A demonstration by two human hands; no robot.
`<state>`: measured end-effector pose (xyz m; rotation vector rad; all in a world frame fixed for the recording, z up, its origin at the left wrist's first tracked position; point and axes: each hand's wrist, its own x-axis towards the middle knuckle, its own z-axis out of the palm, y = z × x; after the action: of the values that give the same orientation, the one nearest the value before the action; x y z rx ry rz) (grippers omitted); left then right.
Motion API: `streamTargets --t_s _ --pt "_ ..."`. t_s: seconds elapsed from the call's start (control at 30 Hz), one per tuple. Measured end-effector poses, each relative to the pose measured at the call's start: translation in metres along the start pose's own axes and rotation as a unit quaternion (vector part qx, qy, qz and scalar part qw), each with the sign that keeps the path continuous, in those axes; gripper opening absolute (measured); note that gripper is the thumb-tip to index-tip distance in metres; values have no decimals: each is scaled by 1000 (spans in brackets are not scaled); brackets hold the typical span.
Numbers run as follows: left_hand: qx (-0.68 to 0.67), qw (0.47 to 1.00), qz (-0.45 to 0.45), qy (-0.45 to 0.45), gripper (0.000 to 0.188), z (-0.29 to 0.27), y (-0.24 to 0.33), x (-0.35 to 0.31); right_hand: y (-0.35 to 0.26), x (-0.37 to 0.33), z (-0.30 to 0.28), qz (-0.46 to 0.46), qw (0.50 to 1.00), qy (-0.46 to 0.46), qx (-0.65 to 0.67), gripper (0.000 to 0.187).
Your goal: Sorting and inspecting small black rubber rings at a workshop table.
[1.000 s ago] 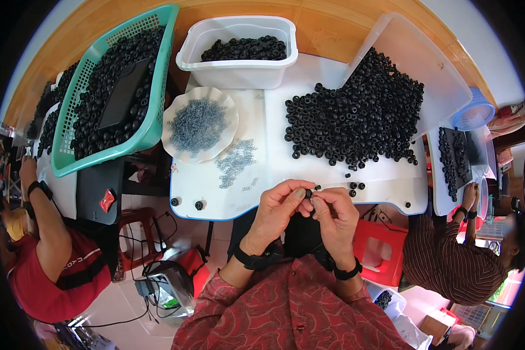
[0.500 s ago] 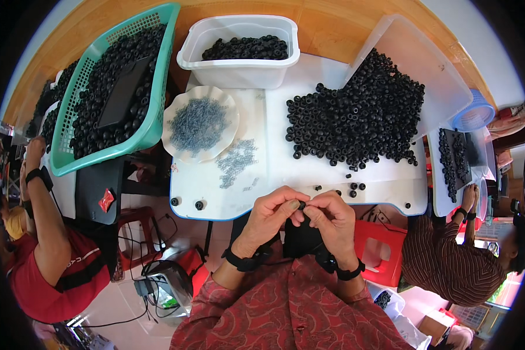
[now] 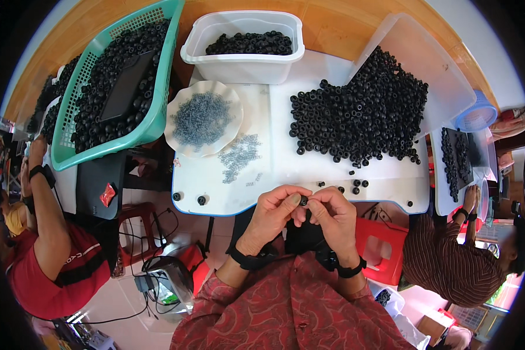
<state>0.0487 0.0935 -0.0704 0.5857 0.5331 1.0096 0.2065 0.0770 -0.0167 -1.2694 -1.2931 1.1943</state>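
In front of my chest, just off the table's near edge, my left hand [image 3: 272,217] pinches a small round black part [image 3: 303,200] between thumb and forefinger. My right hand [image 3: 336,220] is closed too, its thumb and fingertips meeting right beside the part. Whatever the right fingertips grip is too small to make out. Beyond my hands spreads a large heap of similar black ring-shaped parts [image 3: 356,116]. Small clear pieces fill a scalloped cream plate [image 3: 234,119], and more clear pieces [image 3: 239,157] lie on the table beside it.
Around the white table [image 3: 280,146] stand a green basket [image 3: 108,157], a white tub [image 3: 242,69] and a tipped clear bin [image 3: 449,87], all with black parts. Loose parts lie along the front edge. Co-workers sit left [image 3: 58,274] and right [image 3: 455,262]; a red stool [image 3: 379,251] is nearby.
The black part has turned a little between my fingertips and shows more plainly. My hands stay in nearly the same place; the whole view has shifted slightly.
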Motion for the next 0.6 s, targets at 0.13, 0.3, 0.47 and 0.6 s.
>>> streamTargets --t_s 0.13,0.3,0.47,0.6 --pt "-27 1000 0 0 26 1 1 0 -1 0 2 -11 1000 1 -4 3" --pt "19 1000 -1 19 23 6 2 -1 -5 1 11 -66 996 33 -44 4" --pt "96 994 27 52 23 8 -7 1 3 4 16 -159 953 86 -245 9" --pt "42 997 19 54 23 8 -9 2 5 4 13 -157 951 90 -250 10"
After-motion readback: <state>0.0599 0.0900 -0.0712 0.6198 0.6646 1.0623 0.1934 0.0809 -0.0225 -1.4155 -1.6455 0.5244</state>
